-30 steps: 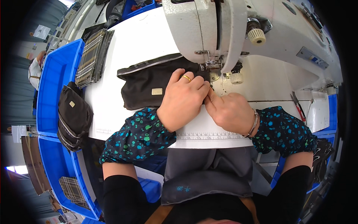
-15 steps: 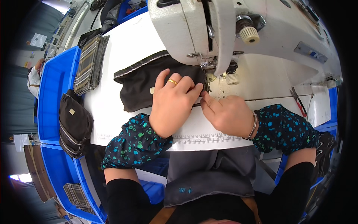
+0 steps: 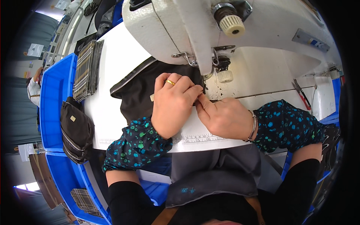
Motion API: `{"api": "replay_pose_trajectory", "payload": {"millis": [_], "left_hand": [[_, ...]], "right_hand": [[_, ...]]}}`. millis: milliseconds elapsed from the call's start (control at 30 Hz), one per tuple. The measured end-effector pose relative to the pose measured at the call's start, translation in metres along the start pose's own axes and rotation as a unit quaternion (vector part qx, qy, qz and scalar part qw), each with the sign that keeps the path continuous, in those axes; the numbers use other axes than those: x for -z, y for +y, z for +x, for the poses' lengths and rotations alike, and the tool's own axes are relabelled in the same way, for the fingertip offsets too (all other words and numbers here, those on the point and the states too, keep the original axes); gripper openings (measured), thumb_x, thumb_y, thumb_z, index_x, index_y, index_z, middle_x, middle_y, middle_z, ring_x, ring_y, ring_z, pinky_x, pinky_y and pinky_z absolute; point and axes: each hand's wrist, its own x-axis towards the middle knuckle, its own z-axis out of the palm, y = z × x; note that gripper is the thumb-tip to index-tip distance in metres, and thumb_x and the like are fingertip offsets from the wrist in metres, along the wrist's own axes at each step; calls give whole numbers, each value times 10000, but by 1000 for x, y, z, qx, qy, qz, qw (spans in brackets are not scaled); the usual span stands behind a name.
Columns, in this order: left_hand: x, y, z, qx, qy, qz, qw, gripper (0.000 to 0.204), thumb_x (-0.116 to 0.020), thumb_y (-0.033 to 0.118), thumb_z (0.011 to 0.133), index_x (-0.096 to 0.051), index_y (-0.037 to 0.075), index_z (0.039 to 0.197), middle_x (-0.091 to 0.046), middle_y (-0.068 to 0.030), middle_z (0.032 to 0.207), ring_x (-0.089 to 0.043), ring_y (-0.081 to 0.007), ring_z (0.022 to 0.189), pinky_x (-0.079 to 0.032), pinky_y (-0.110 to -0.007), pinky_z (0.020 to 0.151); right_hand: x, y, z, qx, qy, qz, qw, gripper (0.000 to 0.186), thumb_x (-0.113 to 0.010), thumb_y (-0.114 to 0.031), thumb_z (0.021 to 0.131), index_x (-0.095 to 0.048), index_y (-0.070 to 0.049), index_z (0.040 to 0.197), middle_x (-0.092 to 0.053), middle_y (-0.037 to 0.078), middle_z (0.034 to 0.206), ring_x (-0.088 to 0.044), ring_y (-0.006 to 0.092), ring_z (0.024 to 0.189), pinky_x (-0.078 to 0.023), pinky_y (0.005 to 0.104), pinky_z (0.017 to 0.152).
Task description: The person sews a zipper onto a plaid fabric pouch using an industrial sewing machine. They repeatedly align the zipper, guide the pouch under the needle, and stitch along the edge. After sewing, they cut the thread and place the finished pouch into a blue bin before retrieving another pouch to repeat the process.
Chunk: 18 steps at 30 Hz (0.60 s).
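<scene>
A black fabric pouch [image 3: 138, 105] with a metal zipper along its far-left edge and a small pale tag lies on the white sewing table. Its right edge is by the needle area of the white sewing machine [image 3: 161, 32], where the presser foot is mostly hidden. My left hand [image 3: 173, 105], with a gold ring, rests on the pouch, its thumb and fingers bunched at the right edge. Fingertips touching it, my right hand [image 3: 225, 118] pinches the near corner of the same edge. Both hands are closed on the fabric; the exact grip is partly hidden.
Red-handled snips [image 3: 302, 95] lie on the table at the right. Plaid fabric pieces [image 3: 87, 71] are stacked at the left, beside a blue bin [image 3: 56, 108]. Another black pouch [image 3: 77, 131] hangs over the table's left edge. A ruler strip [image 3: 198, 139] runs along the front.
My view has shifted, so the machine looks larger and further left. My hands stay together at the pouch's edge, and the pouch's near-left part looks more bunched beside my left hand.
</scene>
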Motion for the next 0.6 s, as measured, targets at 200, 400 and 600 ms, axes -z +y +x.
{"api": "replay_pose_trajectory", "payload": {"millis": [200,400,600], "left_hand": [[-2,1,1,-10,-16,-3,1000,187,-705,106,741,-754,94,921,-610,-13,876,-597,-216,916,-448,-409,931],[1,1,2,-6,-34,-11,999,250,-762,50,716,-771,109,958,-638,6,898,-612,-236,936,-454,-414,944],[2,-2,2,-25,-39,-1,999,285,-746,51,713,-777,101,992,-645,4,939,-620,-235,952,-444,-416,961]], "right_hand": [[-1,0,1,1,3,-5,1000,309,-657,-136,766,-719,102,953,-717,353,1029,-624,147,505,-474,288,442],[0,-1,1,2,0,-17,1000,294,-655,-131,770,-717,100,940,-715,355,1023,-616,145,491,-468,288,434],[-1,1,0,-1,-1,-17,1000,320,-657,-138,779,-725,97,984,-719,349,1054,-614,144,487,-468,288,439]]}}
